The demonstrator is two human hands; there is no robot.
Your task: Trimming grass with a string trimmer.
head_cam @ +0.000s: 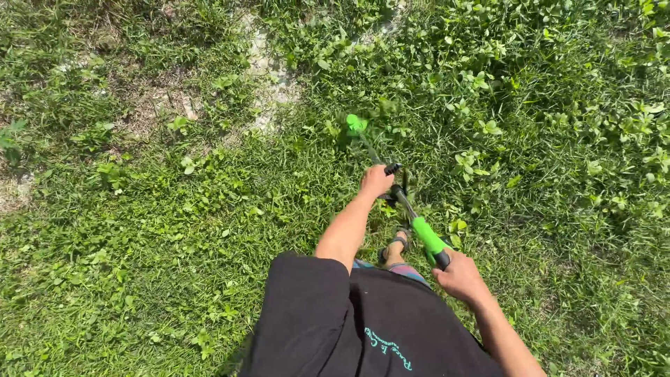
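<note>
Lawn (139, 230) of thick grass and clover fills the head view, with a pale bare patch (269, 77) of soil at top centre; no packages, labels or signs out here, only teal lettering on the hem of my black shirt (363, 328), left uncopied. I judge the step in hand to be trimming: the green-and-black string trimmer (419, 230) slants from my waist down to its blurred green head (356, 124) in the grass just below the bare patch. Left hand (375, 181) is closed around the black front handle, right hand (459, 277) is closed around the rear grip by my hip; the next move calls for a level sideways sweep with the head clear of my sandalled foot (396, 246).
</note>
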